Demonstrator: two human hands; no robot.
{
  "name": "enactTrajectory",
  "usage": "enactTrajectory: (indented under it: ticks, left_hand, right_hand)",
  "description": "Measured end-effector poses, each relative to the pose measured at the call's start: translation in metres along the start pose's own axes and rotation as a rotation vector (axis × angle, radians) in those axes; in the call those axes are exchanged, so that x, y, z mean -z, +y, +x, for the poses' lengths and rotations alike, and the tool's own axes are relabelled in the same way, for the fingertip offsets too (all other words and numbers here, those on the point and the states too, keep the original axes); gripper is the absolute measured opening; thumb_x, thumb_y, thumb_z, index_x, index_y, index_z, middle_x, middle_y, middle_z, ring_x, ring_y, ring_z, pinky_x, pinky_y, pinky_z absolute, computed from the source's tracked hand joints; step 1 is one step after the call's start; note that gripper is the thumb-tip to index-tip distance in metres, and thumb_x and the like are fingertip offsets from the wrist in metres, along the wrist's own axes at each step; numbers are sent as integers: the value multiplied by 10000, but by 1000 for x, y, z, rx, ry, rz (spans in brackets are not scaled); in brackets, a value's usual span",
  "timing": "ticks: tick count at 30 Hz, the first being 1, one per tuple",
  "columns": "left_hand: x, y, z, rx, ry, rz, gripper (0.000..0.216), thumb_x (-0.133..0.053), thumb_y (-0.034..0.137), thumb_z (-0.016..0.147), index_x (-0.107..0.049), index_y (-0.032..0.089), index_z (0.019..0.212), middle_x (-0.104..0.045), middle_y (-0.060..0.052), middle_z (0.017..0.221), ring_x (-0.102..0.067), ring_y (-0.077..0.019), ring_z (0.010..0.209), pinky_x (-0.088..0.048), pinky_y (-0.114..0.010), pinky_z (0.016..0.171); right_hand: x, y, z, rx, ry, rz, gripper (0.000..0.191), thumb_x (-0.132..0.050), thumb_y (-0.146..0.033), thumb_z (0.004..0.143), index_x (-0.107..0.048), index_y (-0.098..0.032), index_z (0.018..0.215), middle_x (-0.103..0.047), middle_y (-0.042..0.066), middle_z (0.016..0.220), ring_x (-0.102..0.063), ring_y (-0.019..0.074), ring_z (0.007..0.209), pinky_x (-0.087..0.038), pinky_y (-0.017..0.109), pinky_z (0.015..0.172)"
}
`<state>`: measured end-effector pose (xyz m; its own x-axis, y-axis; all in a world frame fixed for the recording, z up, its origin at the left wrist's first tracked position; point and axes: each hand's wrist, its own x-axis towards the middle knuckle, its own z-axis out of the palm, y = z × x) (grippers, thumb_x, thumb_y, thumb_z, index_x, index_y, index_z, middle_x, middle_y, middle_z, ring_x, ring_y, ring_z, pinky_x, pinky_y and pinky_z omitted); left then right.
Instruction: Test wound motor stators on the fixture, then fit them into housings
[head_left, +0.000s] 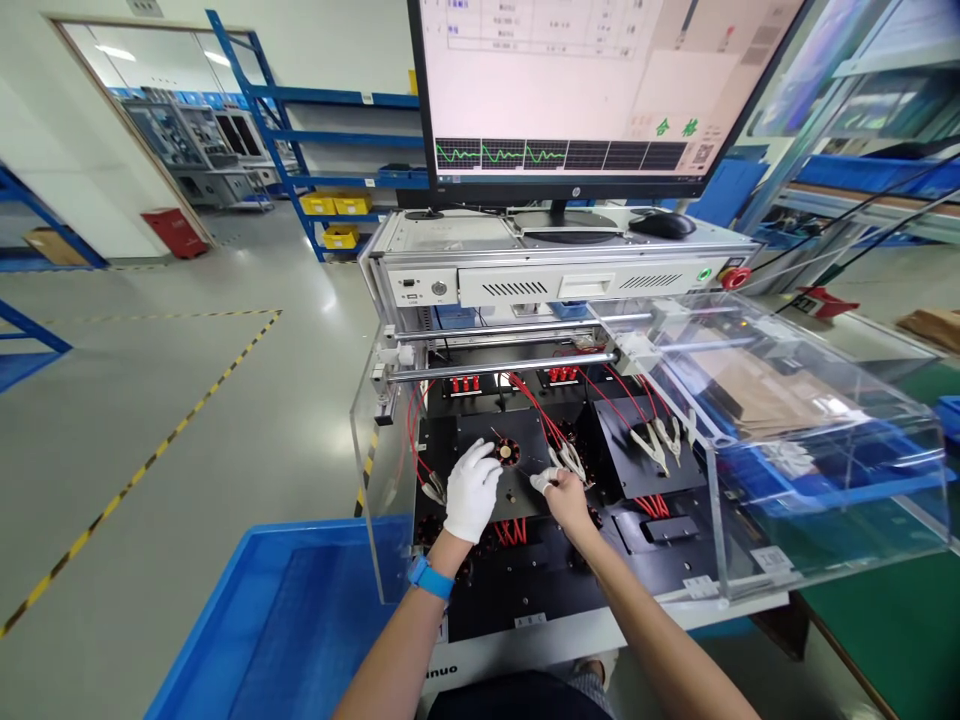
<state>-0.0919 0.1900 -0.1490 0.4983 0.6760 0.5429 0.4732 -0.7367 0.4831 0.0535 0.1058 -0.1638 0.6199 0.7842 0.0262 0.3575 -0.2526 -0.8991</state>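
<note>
A person's two forearms reach forward into a clear-walled test station with a black worktop inside. The left hand, in a white glove with a blue wristband behind it, rests near the middle of the worktop, its fingers curled loosely beside a small round wire coil that sits on a raised black plate; whether the fingertips actually touch the coil cannot be told. The right hand, bare except for white fingertip covers, is pinched closed at a cluster of metal clips on red wires, just right of the coil. More clips lie unused toward the worktop's right side. To do this step well, it seems wise to steady the coil with the gloved hand while the other hand seats each clip squarely on its own lead, keeping the red wires untangled and apart. Behind the worktop's far edge a grey instrument box carries a green button and a red stop button at its right end. Above it a monitor marked "hp" shows green wave traces and two green Chinese characters, too small to read surely. A blue bin stands at the near left corner, and partial lettering "nuo" shows on the station's front edge.
</note>
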Motion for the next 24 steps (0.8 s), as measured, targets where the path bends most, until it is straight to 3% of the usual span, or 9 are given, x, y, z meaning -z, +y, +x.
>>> enactTrajectory:
  ticks: [4, 8, 13, 17, 19, 21, 24]
  left_hand:
    - [12, -2, -11, 164, 75, -26, 67, -588, 206, 750, -654, 218, 745, -676, -20, 969, -547, -219, 1071, -448, -415, 922]
    - [17, -2, -15, 221, 66, -21, 37, -628, 226, 715, -663, 234, 721, -689, 1, 924, -551, -231, 1060, -433, -431, 923]
    - [21, -4, -13, 337, 38, -108, 65, -627, 218, 697, -679, 256, 689, -703, 20, 873, -553, -228, 1069, -431, -424, 929]
    - [13, -10, -14, 515, 95, -184, 76, -615, 210, 683, -665, 246, 638, -710, 13, 816, -598, -230, 998, -454, -423, 893]
    - [8, -13, -15, 550, 118, -185, 62, -613, 226, 682, -668, 235, 654, -712, -5, 791, -625, -233, 934, -474, -422, 855]
    - [5, -15, -17, 559, 138, -198, 69, -611, 254, 687, -671, 223, 674, -710, -11, 754, -647, -218, 847, -501, -389, 799]
    - [9, -9, -18, 556, 205, -206, 129, -577, 292, 728, -666, 199, 723, -702, -23, 780, -643, -195, 822, -503, -362, 794]
  right_hand:
    - [0, 5, -12, 26, -5, -57, 241, -557, -381, 690, -571, -185, 550, -560, -1, 549, -490, 146, 528, -363, 258, 543]
    - [11, 4, -5, 120, -38, -110, 286, -534, -419, 735, -624, -182, 604, -618, 35, 631, -561, 186, 629, -409, 290, 630]
    - [32, 11, 39, 100, 249, -255, 351, -495, -408, 763, -673, -126, 873, -633, 136, 931, -555, 247, 914, -403, 358, 823]
    - [31, 20, 70, 93, 109, -429, 307, -556, -392, 726, -687, -139, 842, -543, 170, 1148, -393, 314, 1140, -307, 422, 929]
    - [28, 24, 77, 66, 35, -446, 302, -570, -428, 716, -681, -153, 775, -587, 148, 1059, -450, 292, 1070, -350, 390, 875]
    - [26, 25, 78, 55, -9, -426, 312, -582, -459, 699, -655, -156, 712, -630, 96, 847, -546, 229, 867, -407, 319, 752]
    - [29, 17, 75, 46, -33, -413, 306, -569, -463, 696, -616, -162, 734, -596, 25, 708, -545, 156, 652, -401, 253, 612]
